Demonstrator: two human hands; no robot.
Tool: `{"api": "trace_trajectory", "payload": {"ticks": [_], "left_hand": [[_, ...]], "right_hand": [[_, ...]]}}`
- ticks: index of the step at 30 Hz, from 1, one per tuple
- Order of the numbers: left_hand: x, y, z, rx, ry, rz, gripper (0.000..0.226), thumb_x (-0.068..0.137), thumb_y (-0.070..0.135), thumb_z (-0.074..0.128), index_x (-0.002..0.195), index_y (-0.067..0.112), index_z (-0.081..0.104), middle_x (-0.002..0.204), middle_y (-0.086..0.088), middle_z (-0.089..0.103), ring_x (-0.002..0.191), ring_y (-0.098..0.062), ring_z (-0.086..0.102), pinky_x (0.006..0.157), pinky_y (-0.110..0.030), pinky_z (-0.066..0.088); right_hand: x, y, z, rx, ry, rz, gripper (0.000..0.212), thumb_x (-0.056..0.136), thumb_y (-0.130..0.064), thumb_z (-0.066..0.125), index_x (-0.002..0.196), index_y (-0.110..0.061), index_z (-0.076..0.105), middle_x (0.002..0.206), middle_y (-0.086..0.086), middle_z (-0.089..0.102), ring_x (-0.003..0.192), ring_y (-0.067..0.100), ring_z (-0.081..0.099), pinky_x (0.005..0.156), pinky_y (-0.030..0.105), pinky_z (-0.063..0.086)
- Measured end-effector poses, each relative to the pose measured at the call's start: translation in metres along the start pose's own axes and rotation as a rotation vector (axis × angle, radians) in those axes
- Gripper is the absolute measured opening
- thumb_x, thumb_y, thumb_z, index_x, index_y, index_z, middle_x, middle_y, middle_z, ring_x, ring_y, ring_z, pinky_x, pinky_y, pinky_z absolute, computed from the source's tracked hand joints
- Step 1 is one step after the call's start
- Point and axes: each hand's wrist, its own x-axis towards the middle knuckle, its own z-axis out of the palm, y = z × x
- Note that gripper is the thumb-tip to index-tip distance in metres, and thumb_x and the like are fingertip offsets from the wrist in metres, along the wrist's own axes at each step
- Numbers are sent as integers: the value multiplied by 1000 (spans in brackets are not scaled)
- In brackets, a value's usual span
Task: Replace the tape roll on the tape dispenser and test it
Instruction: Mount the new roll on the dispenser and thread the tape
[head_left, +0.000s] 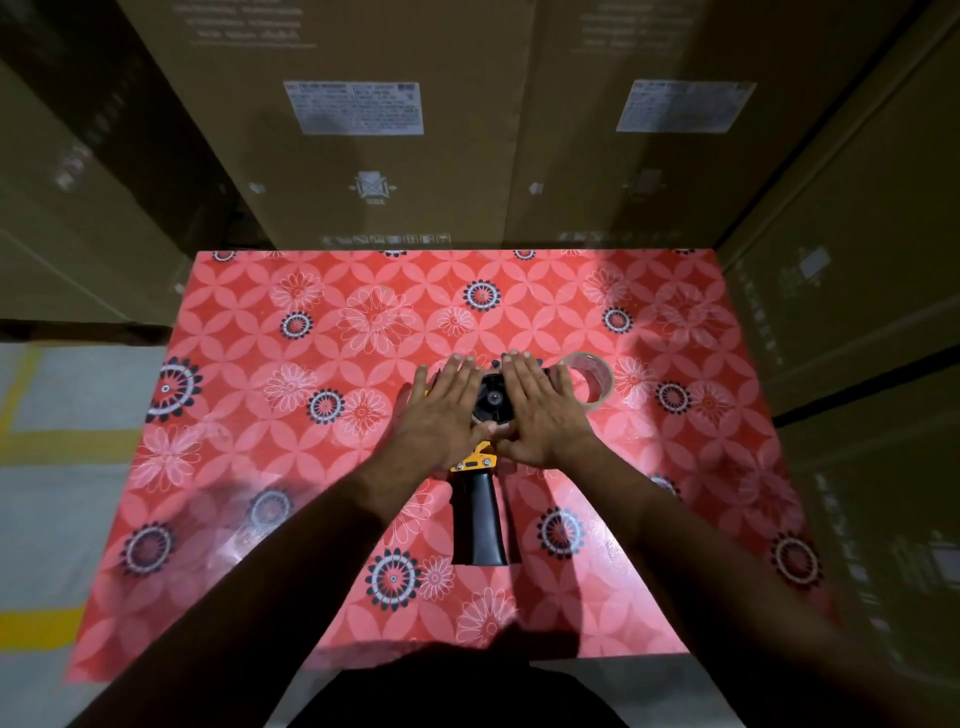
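The tape dispenser (480, 512) lies flat on the red flowered tablecloth (311, 467), black handle toward me, yellow frame just above the handle, black hub (493, 399) showing between my hands. My left hand (441, 415) lies flat over the dispenser's left side, fingers spread and extended. My right hand (537, 410) lies flat over its right side, thumb near the left thumb at the hub's near edge. A clear tape roll (597, 376) rests on the table just right of my right hand, partly hidden by it.
Tall cardboard boxes (395, 156) with white labels wall in the table at the back and on the right (857, 312). To the left the table edge drops to a grey floor with yellow lines (52, 441).
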Motion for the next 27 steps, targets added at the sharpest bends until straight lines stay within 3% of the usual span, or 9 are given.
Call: {"api": "trace_trajectory", "payload": {"ticks": [3,5,8,10,13,17,23,27], "left_hand": [[-17,-12,-5,-192,135,0,79,102,61,23,160,19,-9,170,-2,-9,156,-23,-12,124,-53,-4],[-39,-20,-4,-401,263,-64,70,103,55,34,161,24,9,170,0,8,155,-24,3,123,-53,9],[-77,-38,22,-535,459,-146,49,101,45,48,147,29,43,153,2,44,140,-20,27,114,-54,32],[-98,-49,46,-531,502,-149,39,98,40,53,136,31,53,135,7,57,125,-15,38,102,-49,44],[-113,-53,66,-504,479,-105,34,97,33,59,131,35,58,117,10,66,107,-9,48,86,-36,50],[-108,-47,64,-483,479,-34,38,95,39,65,132,40,59,109,10,68,97,-10,58,77,-27,50],[-91,-35,51,-381,515,-32,40,91,46,69,127,29,69,104,1,75,98,-21,68,71,-28,47],[-83,-31,43,-285,525,-47,23,86,43,76,93,21,79,82,0,74,78,-22,70,61,-28,50]], "right_hand": [[-7,-4,-11,57,23,3,108,82,-67,37,158,-7,-11,168,12,-11,155,26,-13,122,60,2],[-22,-14,-14,165,127,23,105,84,-53,51,159,-5,-5,168,14,-5,156,28,-9,123,57,5],[-55,-42,-5,412,387,101,85,87,-37,57,156,-4,21,159,19,28,149,35,23,122,48,24],[-76,-64,3,497,459,167,69,88,-37,54,147,-6,37,138,17,45,128,33,40,107,46,41],[-94,-89,12,466,388,234,63,90,-50,49,140,-13,42,119,13,48,109,32,46,89,45,47],[-91,-106,14,444,159,336,72,92,-64,46,145,-19,27,114,15,54,96,36,62,75,41,50],[-82,-112,17,430,142,372,62,101,-45,48,148,-13,22,103,16,69,94,38,69,64,38,44],[-79,-116,15,437,116,397,61,102,-42,50,147,-10,23,102,17,70,95,39,69,63,37,41]]}}
